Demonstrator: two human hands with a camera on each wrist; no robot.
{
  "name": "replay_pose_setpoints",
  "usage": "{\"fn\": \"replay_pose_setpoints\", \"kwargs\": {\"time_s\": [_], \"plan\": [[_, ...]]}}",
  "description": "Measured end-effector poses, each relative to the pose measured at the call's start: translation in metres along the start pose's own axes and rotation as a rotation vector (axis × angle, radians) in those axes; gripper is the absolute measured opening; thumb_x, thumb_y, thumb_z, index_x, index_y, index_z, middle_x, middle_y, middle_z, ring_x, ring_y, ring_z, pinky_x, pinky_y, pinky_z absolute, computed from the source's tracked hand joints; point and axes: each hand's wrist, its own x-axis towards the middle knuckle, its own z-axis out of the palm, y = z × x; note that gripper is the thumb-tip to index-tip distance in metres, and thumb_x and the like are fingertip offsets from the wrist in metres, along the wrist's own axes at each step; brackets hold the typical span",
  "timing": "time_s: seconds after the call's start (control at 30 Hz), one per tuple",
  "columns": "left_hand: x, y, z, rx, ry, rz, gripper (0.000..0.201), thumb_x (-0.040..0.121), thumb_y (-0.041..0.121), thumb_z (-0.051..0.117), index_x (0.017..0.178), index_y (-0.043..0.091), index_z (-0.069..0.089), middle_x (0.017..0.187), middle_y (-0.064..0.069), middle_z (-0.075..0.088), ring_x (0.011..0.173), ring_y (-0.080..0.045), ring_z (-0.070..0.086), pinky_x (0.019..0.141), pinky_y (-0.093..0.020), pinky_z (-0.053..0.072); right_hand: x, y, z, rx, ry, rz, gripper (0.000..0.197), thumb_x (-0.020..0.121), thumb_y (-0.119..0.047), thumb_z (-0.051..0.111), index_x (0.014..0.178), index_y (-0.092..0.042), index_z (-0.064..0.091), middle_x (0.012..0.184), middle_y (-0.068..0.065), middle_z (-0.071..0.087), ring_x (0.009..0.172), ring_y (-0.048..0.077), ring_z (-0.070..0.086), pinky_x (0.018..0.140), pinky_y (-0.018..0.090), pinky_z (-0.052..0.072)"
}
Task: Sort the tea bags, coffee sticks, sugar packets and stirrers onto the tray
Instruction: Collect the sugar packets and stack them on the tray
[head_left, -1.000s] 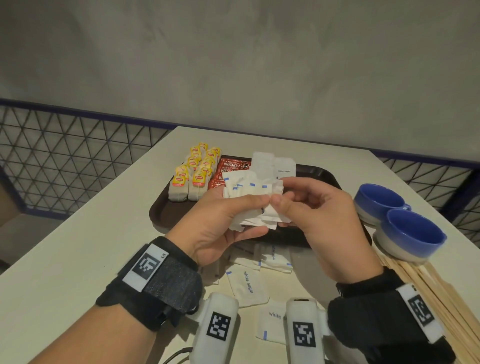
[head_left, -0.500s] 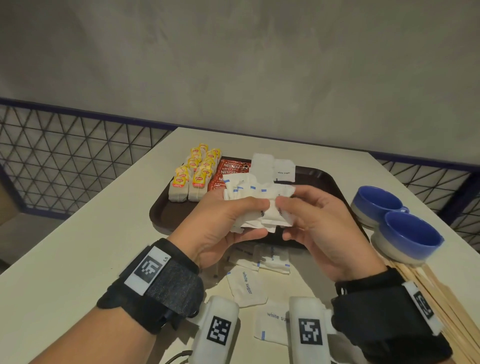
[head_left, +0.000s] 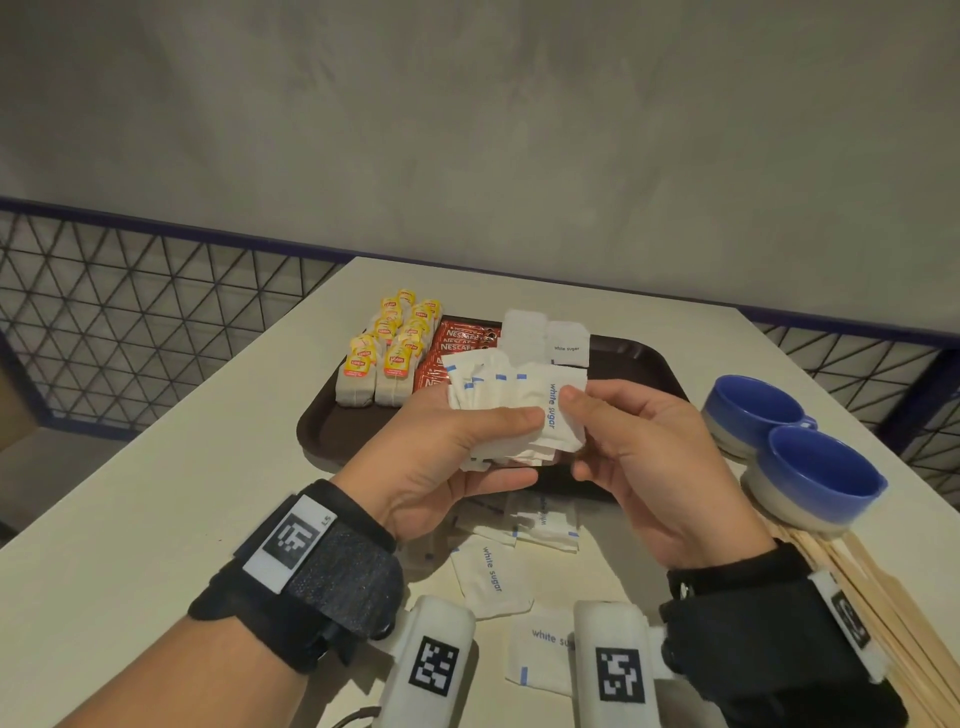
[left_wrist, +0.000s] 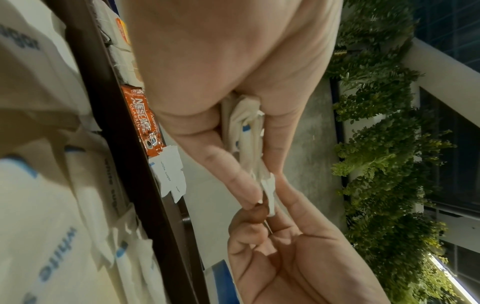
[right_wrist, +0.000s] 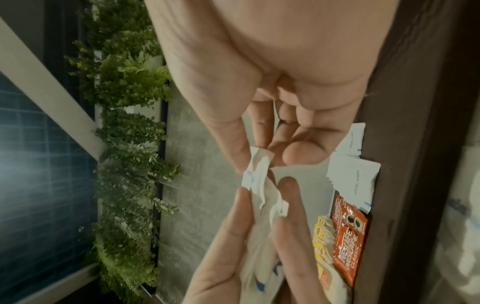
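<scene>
My left hand (head_left: 467, 441) grips a fanned stack of white sugar packets (head_left: 514, 405) above the near rim of the dark brown tray (head_left: 332, 431). My right hand (head_left: 613, 431) pinches the right edge of the front packet in that stack (right_wrist: 257, 176). On the tray lie yellow-tagged tea bags (head_left: 387, 358), red coffee sticks (head_left: 462, 338) and a few sugar packets (head_left: 545, 338). More sugar packets (head_left: 488, 577) lie loose on the table under my hands. Wooden stirrers (head_left: 872, 597) lie at the table's right edge.
Two blue cups (head_left: 795, 441) stand right of the tray, close to my right hand. The white table (head_left: 156, 493) ends at a mesh railing (head_left: 130, 312) on the left and a grey wall behind.
The stack has shifted a little to the right and fanned out. My right thumb now pinches the front packet, whose "white sugar" print faces me.
</scene>
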Motion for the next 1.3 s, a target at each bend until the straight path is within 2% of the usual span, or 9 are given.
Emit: {"fn": "replay_pose_setpoints", "kwargs": {"time_s": [0.1, 0.23, 0.43, 0.7, 0.8, 0.9, 0.97, 1.2, 1.3], "plan": [[0.000, -0.001, 0.001, 0.011, 0.026, -0.003, 0.041, 0.084, 0.008, 0.078, 0.123, 0.015, 0.071, 0.111, -0.005, 0.079, 0.091, -0.016, 0.077, 0.062, -0.027, 0.062, 0.000, 0.002, 0.001, -0.085, 0.007, -0.036, 0.011, 0.090, -0.012, 0.073, 0.097, -0.006, 0.078, 0.097, 0.016, 0.077, 0.069, 0.018, 0.061, 0.059, 0.031, 0.051], [-0.003, 0.005, 0.002, -0.109, 0.004, -0.030, 0.028, 0.095, 0.000, 0.062, 0.122, 0.006, 0.068, 0.111, -0.011, 0.079, 0.098, -0.022, 0.078, 0.070, -0.031, 0.065, 0.004, 0.004, -0.003, -0.111, 0.083, -0.072, 0.010, 0.090, -0.011, 0.074, 0.099, -0.011, 0.078, 0.090, 0.005, 0.078, 0.075, 0.022, 0.062, 0.061, 0.029, 0.056], [-0.003, 0.007, 0.000, -0.073, 0.023, 0.013, 0.026, 0.093, 0.000, 0.065, 0.115, 0.013, 0.072, 0.108, -0.007, 0.080, 0.095, -0.020, 0.078, 0.068, -0.029, 0.065, 0.001, -0.004, -0.005, 0.160, -0.029, -0.034, 0.022, 0.090, -0.007, 0.067, 0.111, -0.004, 0.073, 0.106, 0.010, 0.078, 0.090, 0.027, 0.065, 0.060, 0.023, 0.052], [-0.003, 0.005, 0.000, -0.081, -0.015, 0.036, 0.035, 0.090, -0.005, 0.067, 0.123, 0.010, 0.068, 0.114, -0.010, 0.078, 0.102, -0.023, 0.077, 0.072, -0.029, 0.065, 0.001, 0.004, 0.000, -0.112, 0.004, -0.053, 0.016, 0.091, -0.023, 0.072, 0.101, -0.013, 0.080, 0.101, 0.020, 0.073, 0.067, 0.015, 0.056, 0.058, 0.028, 0.052], [-0.003, 0.006, 0.000, -0.071, -0.023, 0.047, 0.034, 0.088, -0.001, 0.070, 0.121, 0.010, 0.070, 0.113, -0.010, 0.079, 0.100, -0.022, 0.077, 0.073, -0.032, 0.065, 0.001, 0.004, 0.000, -0.102, 0.001, -0.056, 0.015, 0.092, -0.020, 0.071, 0.099, -0.009, 0.078, 0.094, 0.016, 0.074, 0.066, 0.016, 0.059, 0.056, 0.028, 0.054], [-0.004, 0.007, 0.001, -0.024, 0.009, 0.052, 0.023, 0.081, 0.009, 0.078, 0.102, 0.018, 0.077, 0.106, -0.006, 0.080, 0.091, -0.021, 0.078, 0.069, -0.036, 0.066, 0.000, 0.005, 0.001, -0.110, 0.008, -0.080, 0.012, 0.092, -0.018, 0.071, 0.096, -0.009, 0.078, 0.075, 0.005, 0.070, 0.066, 0.018, 0.060, 0.058, 0.030, 0.054], [-0.004, 0.007, 0.001, 0.016, 0.028, 0.048, 0.031, 0.082, 0.008, 0.079, 0.110, 0.017, 0.074, 0.107, -0.006, 0.080, 0.092, -0.023, 0.078, 0.064, -0.033, 0.064, -0.001, 0.005, 0.002, -0.117, -0.002, -0.094, 0.012, 0.092, -0.018, 0.071, 0.095, -0.009, 0.078, 0.073, 0.002, 0.070, 0.065, 0.017, 0.060, 0.059, 0.030, 0.056], [-0.004, 0.008, 0.002, -0.015, 0.076, 0.008, 0.036, 0.086, 0.005, 0.077, 0.120, 0.013, 0.070, 0.107, -0.007, 0.080, 0.090, -0.021, 0.079, 0.065, -0.030, 0.064, -0.006, 0.000, 0.007, -0.122, -0.011, -0.079, 0.015, 0.090, -0.015, 0.072, 0.103, -0.008, 0.076, 0.093, 0.014, 0.076, 0.073, 0.020, 0.065, 0.064, 0.030, 0.060], [-0.003, 0.008, 0.001, -0.066, 0.089, -0.033, 0.029, 0.091, 0.003, 0.071, 0.120, 0.010, 0.069, 0.108, -0.011, 0.080, 0.096, -0.026, 0.078, 0.068, -0.030, 0.065, -0.009, -0.004, 0.006, -0.081, 0.036, -0.039, 0.013, 0.094, -0.013, 0.068, 0.105, -0.010, 0.073, 0.096, 0.011, 0.078, 0.077, 0.021, 0.067, 0.063, 0.031, 0.057]]}}
